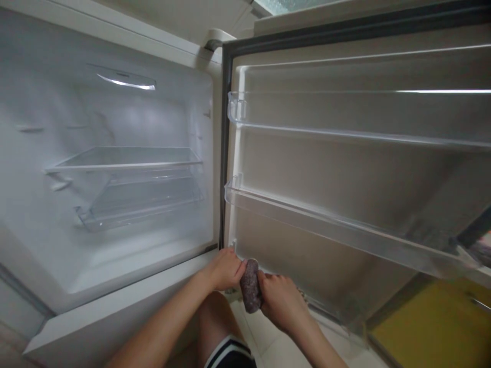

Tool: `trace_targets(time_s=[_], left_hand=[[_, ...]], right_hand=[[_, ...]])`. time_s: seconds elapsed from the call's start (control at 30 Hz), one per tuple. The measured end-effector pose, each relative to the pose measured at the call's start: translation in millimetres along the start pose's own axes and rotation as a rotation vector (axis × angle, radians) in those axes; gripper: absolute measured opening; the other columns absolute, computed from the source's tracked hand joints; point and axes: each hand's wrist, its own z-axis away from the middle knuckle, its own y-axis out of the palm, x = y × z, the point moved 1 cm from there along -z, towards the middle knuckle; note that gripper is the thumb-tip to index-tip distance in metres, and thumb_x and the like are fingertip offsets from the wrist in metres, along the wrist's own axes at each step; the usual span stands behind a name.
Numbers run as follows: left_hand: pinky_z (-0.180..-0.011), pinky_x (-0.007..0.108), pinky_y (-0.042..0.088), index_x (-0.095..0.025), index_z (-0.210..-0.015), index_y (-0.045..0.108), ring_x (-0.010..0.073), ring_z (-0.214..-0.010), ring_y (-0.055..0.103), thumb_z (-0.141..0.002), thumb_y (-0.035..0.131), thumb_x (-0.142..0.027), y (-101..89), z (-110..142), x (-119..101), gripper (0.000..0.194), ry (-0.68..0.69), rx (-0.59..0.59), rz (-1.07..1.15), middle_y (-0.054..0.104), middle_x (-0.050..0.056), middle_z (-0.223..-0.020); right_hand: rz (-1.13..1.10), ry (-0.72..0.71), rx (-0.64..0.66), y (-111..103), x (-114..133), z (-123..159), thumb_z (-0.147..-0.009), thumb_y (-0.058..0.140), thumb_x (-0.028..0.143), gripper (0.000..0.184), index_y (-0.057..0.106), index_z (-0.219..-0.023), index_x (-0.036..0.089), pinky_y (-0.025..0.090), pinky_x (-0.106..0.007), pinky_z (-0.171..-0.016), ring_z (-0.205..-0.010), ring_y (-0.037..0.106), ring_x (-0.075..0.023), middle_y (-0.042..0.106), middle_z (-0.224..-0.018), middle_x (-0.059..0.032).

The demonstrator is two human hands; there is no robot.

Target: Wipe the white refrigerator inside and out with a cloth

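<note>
A brownish-grey, fuzzy bundle, which looks like a folded cloth [250, 287], hangs between my two hands at the lower inner corner of the open fridge door [307, 168]. My left hand [225, 268] is closed at its upper left side, close to the hinge edge of the door. From the right, my right hand [282, 301] is closed on the same cloth, thumb along its edge. The fingertips of both hands are partly hidden.
To the left is the lit fridge compartment [134, 115] with a glass shelf [126, 165] and a clear tray below it [141, 219]. Clear door racks [345, 135] cross the door. A yellow panel [433, 327] stands at lower right, above pale floor tiles [264, 335].
</note>
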Motion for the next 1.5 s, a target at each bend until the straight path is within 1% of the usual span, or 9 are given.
trace_targets(time_s=[0.13, 0.33, 0.57, 0.77, 0.87, 1.1, 1.2, 1.3, 1.5], left_hand=[[-0.082, 0.041, 0.056, -0.016, -0.084, 0.085, 0.0277, -0.075, 0.077, -0.112, 0.042, -0.032, 4.0, 0.0, -3.8, 0.053, -0.037, -0.004, 0.002, 0.080, 0.014, -0.074], [-0.079, 0.044, 0.057, -0.012, -0.086, 0.086, 0.0300, -0.075, 0.078, -0.113, 0.039, -0.035, 4.2, 1.1, -18.9, 0.058, -0.106, -0.033, 0.039, 0.080, 0.017, -0.076], [-0.075, 0.044, 0.057, -0.011, -0.086, 0.087, 0.0309, -0.075, 0.080, -0.112, 0.044, -0.037, 1.4, -4.7, -37.4, 0.056, -0.190, -0.092, 0.104, 0.079, 0.019, -0.074], [-0.074, 0.043, 0.055, -0.013, -0.086, 0.087, 0.0293, -0.072, 0.079, -0.112, 0.048, -0.041, 3.9, -13.4, -46.4, 0.054, -0.228, -0.120, 0.139, 0.078, 0.019, -0.072], [-0.071, 0.042, 0.053, -0.014, -0.085, 0.086, 0.0283, -0.071, 0.079, -0.111, 0.049, -0.042, 6.8, -17.2, -47.4, 0.053, -0.238, -0.138, 0.153, 0.078, 0.019, -0.071], [-0.070, 0.042, 0.053, -0.013, -0.086, 0.085, 0.0293, -0.073, 0.078, -0.112, 0.044, -0.036, 6.4, -13.1, -43.8, 0.054, -0.236, -0.149, 0.143, 0.078, 0.020, -0.074], [-0.072, 0.042, 0.053, -0.011, -0.090, 0.085, 0.0299, -0.075, 0.078, -0.113, 0.041, -0.031, 5.2, -8.4, -39.1, 0.053, -0.207, -0.137, 0.130, 0.079, 0.021, -0.077], [-0.074, 0.044, 0.054, -0.010, -0.086, 0.084, 0.0314, -0.074, 0.078, -0.113, 0.042, -0.033, 6.3, -5.7, -34.8, 0.056, -0.185, -0.123, 0.121, 0.078, 0.022, -0.077], [-0.077, 0.044, 0.055, -0.010, -0.083, 0.084, 0.0300, -0.076, 0.078, -0.114, 0.042, -0.034, 8.4, -4.7, -34.1, 0.057, -0.171, -0.103, 0.105, 0.079, 0.021, -0.076]], right_hand=[[-0.015, -0.002, -0.011, 7.6, -21.0, 16.1, -0.086, 0.052, 0.005, 0.032, 0.065, -0.112, 0.019, 0.034, -0.030, -0.071, -0.101, 0.077, -0.0291, 0.078, -0.110, -0.0085], [-0.072, 0.070, 0.078, 27.3, -102.2, 74.9, -0.089, 0.051, 0.010, 0.029, 0.067, -0.108, 0.024, 0.040, -0.029, -0.072, -0.097, 0.078, -0.0286, 0.080, -0.107, -0.0060], [-0.055, 0.068, -0.052, 36.0, -171.5, 97.2, -0.088, 0.053, 0.021, 0.025, 0.072, -0.105, 0.024, 0.051, -0.030, -0.074, -0.092, 0.079, -0.0297, 0.081, -0.104, -0.0108], [-0.049, 0.061, -0.035, 21.5, -183.4, 84.8, -0.094, 0.051, 0.024, 0.029, 0.074, -0.111, 0.025, 0.050, -0.030, -0.077, -0.098, 0.079, -0.0295, 0.081, -0.108, -0.0105], [0.025, 0.111, -0.002, 17.0, -170.1, 77.2, -0.094, 0.050, 0.018, 0.035, 0.073, -0.118, 0.025, 0.047, -0.031, -0.077, -0.101, 0.078, -0.0318, 0.080, -0.111, -0.0110], [0.089, 0.110, 0.041, -2.1, -42.3, 12.7, -0.088, 0.051, 0.004, 0.036, 0.069, -0.115, 0.019, 0.031, -0.030, -0.072, -0.106, 0.076, -0.0302, 0.078, -0.116, -0.0102], [0.061, 0.064, 0.009, -3.3, -19.0, -3.5, -0.090, 0.053, 0.006, 0.033, 0.067, -0.116, 0.019, 0.024, -0.031, -0.069, -0.102, 0.075, -0.0268, 0.078, -0.113, -0.0089], [0.044, 0.039, 0.001, 1.8, -46.0, 9.1, -0.092, 0.054, 0.008, 0.025, 0.066, -0.111, 0.020, 0.022, -0.030, -0.069, -0.099, 0.075, -0.0251, 0.078, -0.112, -0.0075], [-0.068, 0.132, 0.039, 4.1, -144.4, 76.6, -0.094, 0.052, 0.014, 0.032, 0.070, -0.120, 0.023, 0.035, -0.027, -0.076, -0.100, 0.075, -0.0250, 0.079, -0.109, -0.0067]])
